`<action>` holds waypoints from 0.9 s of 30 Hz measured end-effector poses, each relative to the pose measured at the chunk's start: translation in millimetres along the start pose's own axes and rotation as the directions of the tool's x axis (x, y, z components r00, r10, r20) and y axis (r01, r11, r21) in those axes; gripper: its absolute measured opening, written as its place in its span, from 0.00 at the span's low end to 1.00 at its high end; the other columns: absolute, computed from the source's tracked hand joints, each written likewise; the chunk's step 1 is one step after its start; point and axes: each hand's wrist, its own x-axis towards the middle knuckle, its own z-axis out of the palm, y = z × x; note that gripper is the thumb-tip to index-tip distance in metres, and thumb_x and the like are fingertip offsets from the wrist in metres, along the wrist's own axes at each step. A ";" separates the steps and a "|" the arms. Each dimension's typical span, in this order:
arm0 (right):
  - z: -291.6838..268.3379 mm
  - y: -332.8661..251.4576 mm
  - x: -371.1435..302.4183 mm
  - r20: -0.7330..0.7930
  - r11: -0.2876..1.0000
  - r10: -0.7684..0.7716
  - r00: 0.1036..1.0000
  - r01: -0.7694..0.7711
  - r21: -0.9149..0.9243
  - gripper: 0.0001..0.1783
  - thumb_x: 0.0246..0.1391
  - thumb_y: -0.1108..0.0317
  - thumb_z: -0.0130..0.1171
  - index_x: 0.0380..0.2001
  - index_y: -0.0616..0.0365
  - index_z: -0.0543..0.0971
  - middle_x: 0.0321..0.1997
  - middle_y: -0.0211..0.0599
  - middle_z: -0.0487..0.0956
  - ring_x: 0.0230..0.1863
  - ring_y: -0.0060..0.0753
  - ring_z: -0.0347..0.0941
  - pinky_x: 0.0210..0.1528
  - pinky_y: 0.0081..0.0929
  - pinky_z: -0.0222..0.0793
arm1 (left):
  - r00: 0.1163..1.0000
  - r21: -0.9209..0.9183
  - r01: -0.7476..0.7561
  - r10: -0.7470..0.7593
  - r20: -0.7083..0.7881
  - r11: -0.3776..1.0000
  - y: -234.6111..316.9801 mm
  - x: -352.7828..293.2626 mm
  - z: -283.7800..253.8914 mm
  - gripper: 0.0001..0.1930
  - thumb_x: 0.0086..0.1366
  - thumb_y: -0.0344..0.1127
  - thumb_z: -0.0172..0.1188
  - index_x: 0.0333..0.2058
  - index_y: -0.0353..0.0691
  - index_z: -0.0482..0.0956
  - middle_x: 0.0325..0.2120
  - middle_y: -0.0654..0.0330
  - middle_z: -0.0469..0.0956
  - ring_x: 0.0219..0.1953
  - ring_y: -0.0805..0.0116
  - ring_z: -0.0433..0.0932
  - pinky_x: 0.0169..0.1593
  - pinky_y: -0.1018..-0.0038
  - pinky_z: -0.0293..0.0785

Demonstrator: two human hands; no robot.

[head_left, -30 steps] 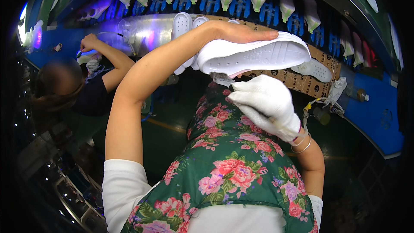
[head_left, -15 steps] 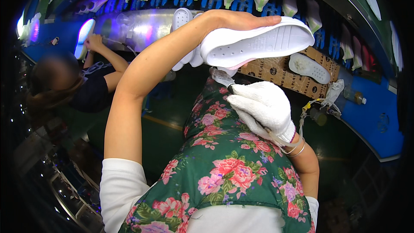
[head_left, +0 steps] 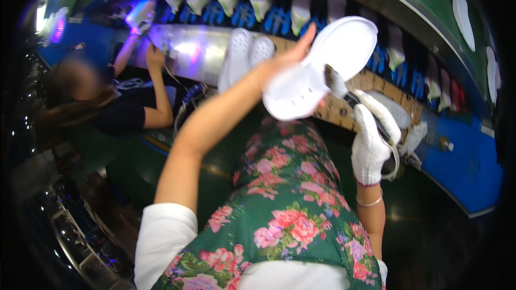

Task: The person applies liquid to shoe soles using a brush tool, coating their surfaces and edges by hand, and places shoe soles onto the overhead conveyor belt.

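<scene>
A white shoe sole (head_left: 352, 43) is held up by my bare left hand (head_left: 285, 67), tilted across the front of the bench. The palm supports its left side, the thumb is raised, and fingertips show pink below the far edge. My right hand (head_left: 372, 145), in a white knit glove, is closed round the dark handle of a brush (head_left: 371, 115). Its bristles meet the sole near the narrow middle. A pale tube hangs from the handle beside the glove.
White soles (head_left: 236, 56) stand on the metal bench to the left. A grey-white sole (head_left: 391, 108) lies on printed cardboard (head_left: 360, 83). Shoe-shaped pieces (head_left: 266, 0) line blue racks behind. A co-worker (head_left: 129, 102) works at far left under violet light. A small bottle (head_left: 445, 144) lies at right.
The sole has turned from lying sideways to a steeper tilt. My gloved hand has moved right and up, bringing the brush onto the sole. At left, the co-worker's hands have shifted away and rightward.
</scene>
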 end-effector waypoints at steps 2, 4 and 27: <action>-4.8 -3.1 13.6 0.004 0.983 -0.081 0.997 0.081 -0.164 0.12 0.53 0.82 0.66 0.43 0.70 0.84 0.46 0.42 0.86 0.46 0.29 0.81 0.53 0.26 0.75 | 0.971 -0.096 -0.149 0.164 0.174 0.984 -22.3 11.5 -21.7 0.47 0.66 0.78 0.37 0.68 0.44 0.64 0.52 0.43 0.79 0.43 0.40 0.84 0.47 0.42 0.82; -7.9 -2.7 26.2 0.074 0.952 -0.131 0.989 0.146 -0.268 0.11 0.52 0.81 0.68 0.41 0.68 0.85 0.43 0.41 0.86 0.44 0.30 0.81 0.51 0.27 0.75 | 0.962 -0.062 -0.247 0.253 0.104 0.967 -45.8 15.2 -19.2 0.41 0.72 0.69 0.38 0.68 0.41 0.62 0.54 0.41 0.77 0.46 0.40 0.83 0.52 0.44 0.80; 4.0 -33.7 5.2 0.357 0.755 -0.472 0.806 0.578 -0.309 0.13 0.44 0.78 0.73 0.36 0.58 0.87 0.33 0.42 0.85 0.33 0.40 0.82 0.37 0.30 0.77 | 0.781 -0.187 -0.614 0.624 -0.004 0.767 -106.6 -4.0 36.1 0.53 0.57 0.68 0.59 0.72 0.41 0.55 0.64 0.35 0.65 0.65 0.39 0.68 0.69 0.46 0.63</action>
